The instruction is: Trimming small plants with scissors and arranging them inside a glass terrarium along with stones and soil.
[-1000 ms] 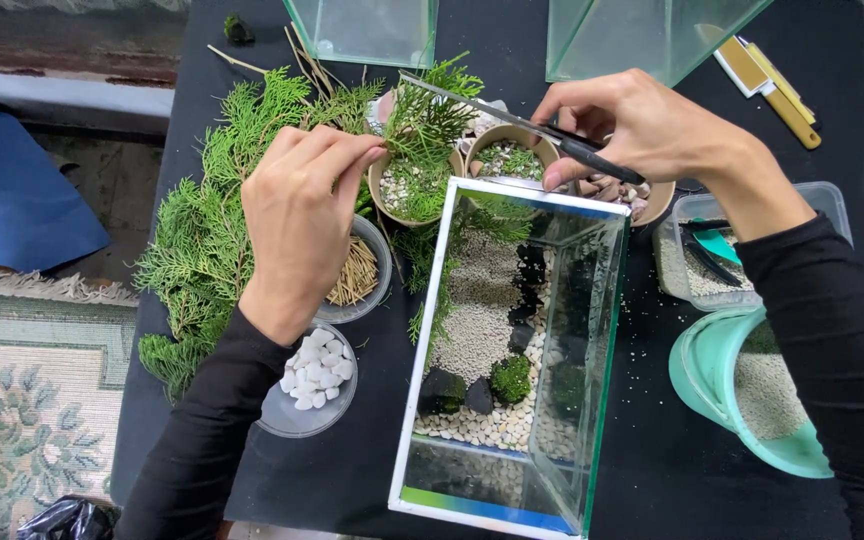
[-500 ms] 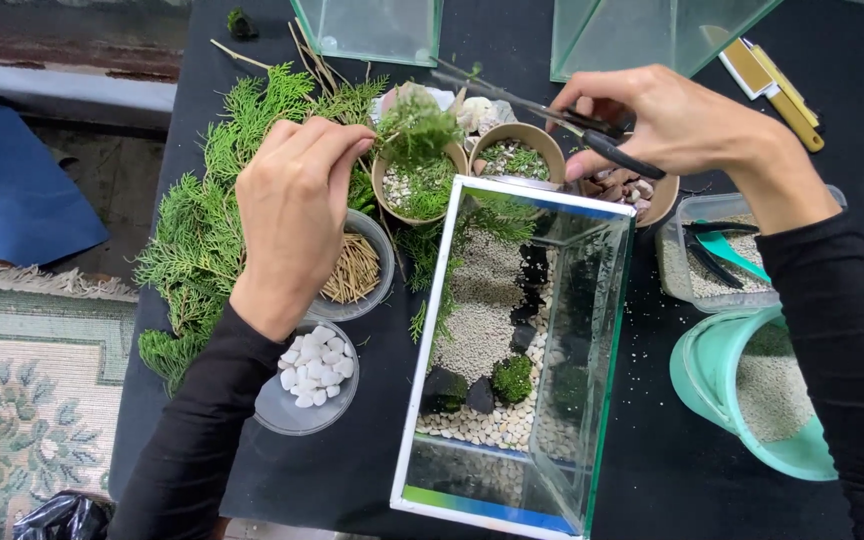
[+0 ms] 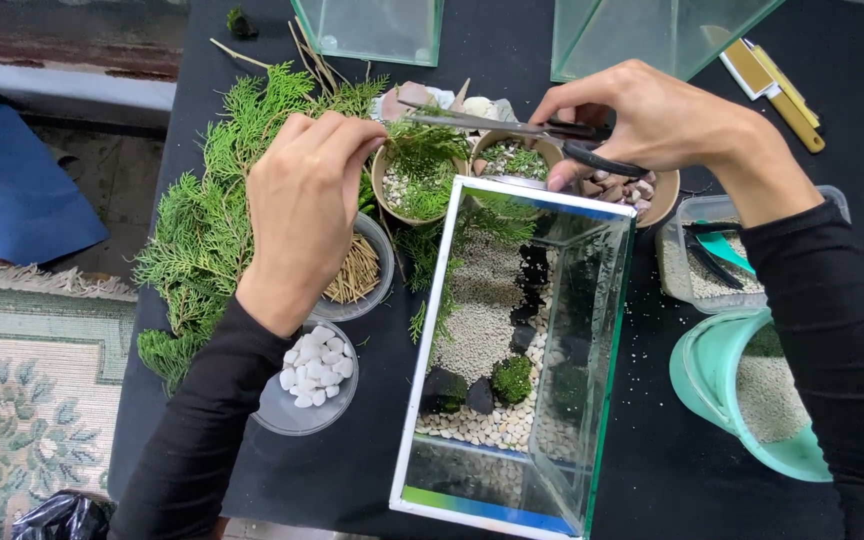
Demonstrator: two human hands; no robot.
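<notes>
green sprig (image 3: 422, 165) between left fingers (image 3: 352, 135), scissors (image 3: 522, 130)

Scissors (image 3: 512, 128): blades, half a second ago angled up over the far bowls, now level and pointing left across the sprig (image 3: 422, 150). Right hand (image 3: 652, 115): shifted slightly left. Left hand (image 3: 302, 205): fingers (image 3: 357, 135) edged nearer the sprig.
</notes>
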